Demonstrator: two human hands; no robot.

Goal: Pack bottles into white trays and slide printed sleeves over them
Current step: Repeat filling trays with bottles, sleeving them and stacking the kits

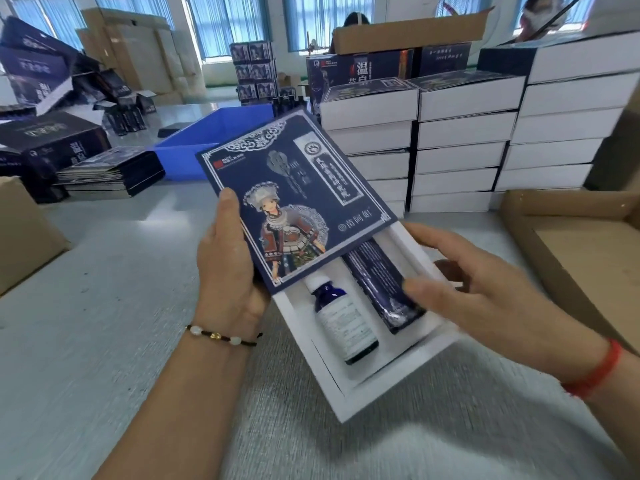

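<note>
We note a grey worktable (104,306), tall windows (221,26) with blue curtains (325,19) letting in daylight, and brown cartons (138,50) stacked along what seems a pale wall.

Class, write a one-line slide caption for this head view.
Two hands sliding printed sleeve over white tray holding blue bottle.
</note>
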